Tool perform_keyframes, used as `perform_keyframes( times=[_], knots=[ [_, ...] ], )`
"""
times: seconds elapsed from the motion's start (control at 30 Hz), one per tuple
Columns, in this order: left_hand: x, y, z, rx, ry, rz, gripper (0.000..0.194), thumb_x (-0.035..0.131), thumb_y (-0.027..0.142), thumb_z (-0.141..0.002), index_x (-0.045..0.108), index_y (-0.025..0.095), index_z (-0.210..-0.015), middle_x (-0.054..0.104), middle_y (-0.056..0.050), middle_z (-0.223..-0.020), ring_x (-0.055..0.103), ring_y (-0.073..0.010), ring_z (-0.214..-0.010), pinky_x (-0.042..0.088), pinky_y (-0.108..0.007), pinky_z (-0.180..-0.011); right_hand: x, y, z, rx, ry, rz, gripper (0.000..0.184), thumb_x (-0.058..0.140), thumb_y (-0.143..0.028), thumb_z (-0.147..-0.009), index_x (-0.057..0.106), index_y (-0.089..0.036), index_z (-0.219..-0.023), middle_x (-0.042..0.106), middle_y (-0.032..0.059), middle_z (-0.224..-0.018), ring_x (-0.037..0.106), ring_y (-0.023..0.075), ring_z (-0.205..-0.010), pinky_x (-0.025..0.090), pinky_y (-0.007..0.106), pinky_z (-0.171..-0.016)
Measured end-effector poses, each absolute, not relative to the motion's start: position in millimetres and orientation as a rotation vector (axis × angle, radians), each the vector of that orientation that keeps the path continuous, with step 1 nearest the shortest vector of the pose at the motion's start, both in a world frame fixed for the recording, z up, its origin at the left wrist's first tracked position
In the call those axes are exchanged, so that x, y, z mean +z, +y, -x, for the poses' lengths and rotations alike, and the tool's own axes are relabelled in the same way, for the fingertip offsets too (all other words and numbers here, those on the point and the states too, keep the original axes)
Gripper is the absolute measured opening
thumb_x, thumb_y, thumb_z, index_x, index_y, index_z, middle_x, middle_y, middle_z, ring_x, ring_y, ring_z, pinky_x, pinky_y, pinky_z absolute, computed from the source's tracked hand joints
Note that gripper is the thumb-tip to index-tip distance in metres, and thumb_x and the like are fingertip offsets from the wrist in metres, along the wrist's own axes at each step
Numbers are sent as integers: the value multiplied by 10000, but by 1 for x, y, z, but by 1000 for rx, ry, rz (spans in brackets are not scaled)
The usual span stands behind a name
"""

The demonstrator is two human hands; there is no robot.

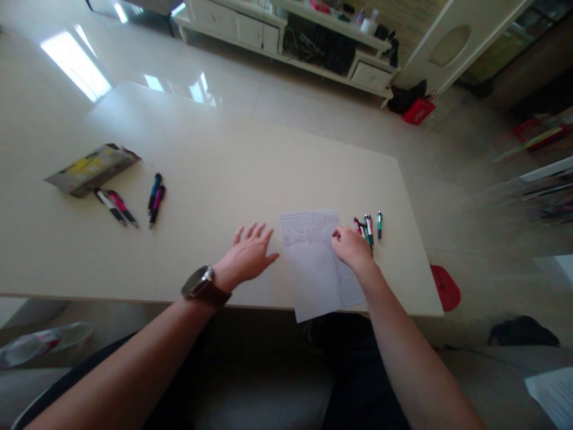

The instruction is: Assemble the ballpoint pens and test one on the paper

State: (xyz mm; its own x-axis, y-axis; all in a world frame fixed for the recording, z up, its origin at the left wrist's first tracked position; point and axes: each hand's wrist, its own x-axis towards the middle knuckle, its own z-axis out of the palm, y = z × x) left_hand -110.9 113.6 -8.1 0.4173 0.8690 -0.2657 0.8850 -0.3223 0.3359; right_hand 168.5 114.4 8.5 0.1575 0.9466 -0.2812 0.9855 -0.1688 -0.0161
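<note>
At the right edge of the written sheet (310,227), curled the right hand (351,245), couldn't tell whether gripping anything; left of it, spread the left hand (248,255) open; needed light pressure against creasing the overlying blank paper (313,279).

White table (250,155), pens (367,230), papers (316,278), grey-yellow box (95,169).

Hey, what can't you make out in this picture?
All in the head view:
- Whether the right hand holds anything: its curled fingers hide it.
- The words on the written sheet: too small and blurred, partly covered by a blank-looking sheet.
- The print on the grey and yellow packet: blurred.
- The plastic bottle's far end: cut off by the left edge.
</note>
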Motion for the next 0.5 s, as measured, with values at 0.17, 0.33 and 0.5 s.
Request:
perform_keyframes(
  times=[0.17,0.33,0.5],
  knots=[
    [1,150,214,-207,2021,-1862,742,435,548,-929,353,111,-1523,264,-224,-1613,232,-391,-1491,238,-545,-1174,20,98,-140,-435,1904,-2172,268,458,-271,-890,658,-207,-1056,698,98,-1154,662,271,-987,418,347,-722],
    [0,153,267,-276,2110,-1711,769,442,591,-899,382,125,-1508,216,-233,-1626,214,-408,-1493,275,-562,-1142,28,93,-117,-593,1946,-2090,277,439,-339,-908,655,-230,-1041,726,95,-1068,675,273,-939,399,349,-685],
    [-12,159,272,-282,2123,-1661,739,438,600,-891,455,106,-1441,402,-270,-1506,342,-395,-1428,307,-504,-1119,33,99,-102,-653,1979,-2071,316,445,-421,-920,667,-239,-1051,737,104,-1021,682,281,-942,411,352,-700]
  ],
)
